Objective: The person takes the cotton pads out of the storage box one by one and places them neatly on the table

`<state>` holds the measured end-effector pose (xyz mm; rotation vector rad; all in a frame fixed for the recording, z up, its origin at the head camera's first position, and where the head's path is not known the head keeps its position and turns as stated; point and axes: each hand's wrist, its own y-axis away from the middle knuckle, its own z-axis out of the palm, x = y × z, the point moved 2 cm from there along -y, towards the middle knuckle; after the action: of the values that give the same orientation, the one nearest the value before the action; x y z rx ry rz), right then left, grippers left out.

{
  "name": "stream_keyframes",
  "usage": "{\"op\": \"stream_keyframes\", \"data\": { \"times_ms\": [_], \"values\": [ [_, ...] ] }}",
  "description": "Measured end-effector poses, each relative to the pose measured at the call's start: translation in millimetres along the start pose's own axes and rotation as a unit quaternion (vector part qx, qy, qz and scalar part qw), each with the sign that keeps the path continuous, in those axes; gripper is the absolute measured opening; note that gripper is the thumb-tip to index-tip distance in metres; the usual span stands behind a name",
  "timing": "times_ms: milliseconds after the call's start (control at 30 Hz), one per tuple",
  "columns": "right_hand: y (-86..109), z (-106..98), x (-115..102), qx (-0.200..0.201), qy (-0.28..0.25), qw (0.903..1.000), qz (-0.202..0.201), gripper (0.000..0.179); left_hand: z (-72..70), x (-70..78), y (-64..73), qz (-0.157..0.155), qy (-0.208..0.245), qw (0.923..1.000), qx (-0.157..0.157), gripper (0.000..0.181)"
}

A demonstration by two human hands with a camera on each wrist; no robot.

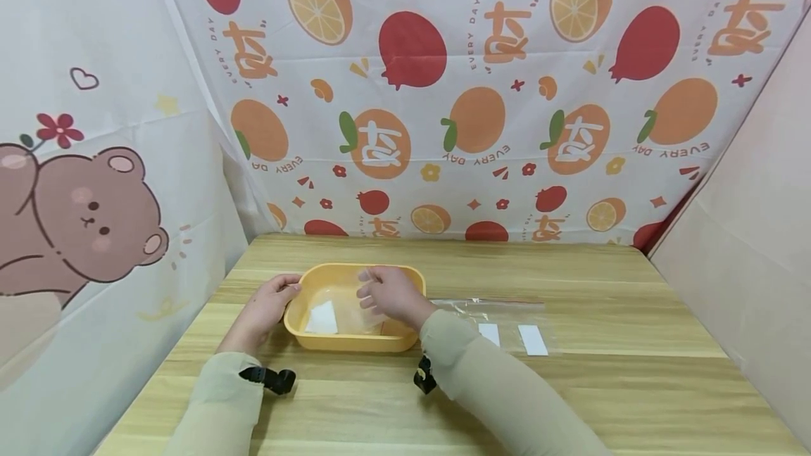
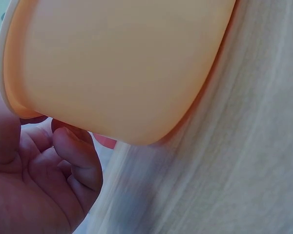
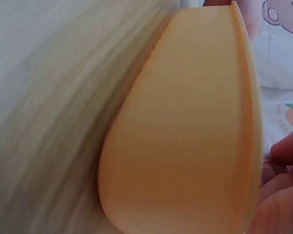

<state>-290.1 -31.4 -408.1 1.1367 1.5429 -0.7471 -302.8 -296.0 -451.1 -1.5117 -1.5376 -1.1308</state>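
A yellow plastic basin [image 1: 355, 343] stands on the table, its outer wall [image 2: 122, 63] filling much of the left wrist view. My left hand [image 1: 269, 301] holds its left rim, with curled fingers [image 2: 78, 153] under the lip. Over the basin's right half, my right hand [image 1: 395, 294] pinches a clear plastic bag [image 1: 355, 305] between thumb and finger. A thin red line shows at the pinch in the right wrist view. Inside the basin, at the left, lies a white piece [image 1: 322, 319]; whether it is within a bag I cannot tell.
Clear zip bags [image 1: 507, 309] lie flat on the wooden table [image 1: 602, 400] right of the basin. White rectangles [image 1: 533, 340] show in them, partly behind my right sleeve [image 1: 494, 378]. Printed cloth [image 1: 412, 118] hangs along the back edge, with more cloth at both sides.
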Motion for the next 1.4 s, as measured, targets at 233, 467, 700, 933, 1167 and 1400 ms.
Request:
{"op": "stream_keyframes", "data": {
  "times_ms": [233, 467, 700, 933, 1167, 1400],
  "values": [
    [7.0, -15, -10, -0.002, 0.086, 0.9959, -0.031, 0.028, -0.8, -0.8, -1.7, -0.003, -0.002, 1.0000, -0.002, 0.047],
    [13.1, -35, -15, -0.005, 0.121, 0.9919, -0.038, 0.030, -0.9, -0.9, -2.5, 0.002, 0.000, 1.0000, -0.004, 0.045],
    [25.5, -58, -30, -0.008, 0.182, 0.9793, -0.088, 0.034, -0.2, 0.0, -3.1, -0.001, 0.002, 1.0000, -0.002, 0.046],
    [37.4, -80, -45, -0.004, 0.230, 0.9641, -0.133, 0.032, 0.1, -0.1, -2.5, 0.001, -0.009, 1.0000, 0.000, 0.045],
    [66.1, -110, -58, 0.001, 0.239, 0.9574, -0.162, 0.030, 0.3, 0.3, -1.6, 0.000, -0.007, 1.0000, -0.001, 0.046],
    [91.5, -148, -58, -0.010, 0.235, 0.9575, -0.167, 0.030, -0.8, -0.9, -0.6, -0.002, -0.001, 1.0000, -0.003, 0.047]
  ]
}}
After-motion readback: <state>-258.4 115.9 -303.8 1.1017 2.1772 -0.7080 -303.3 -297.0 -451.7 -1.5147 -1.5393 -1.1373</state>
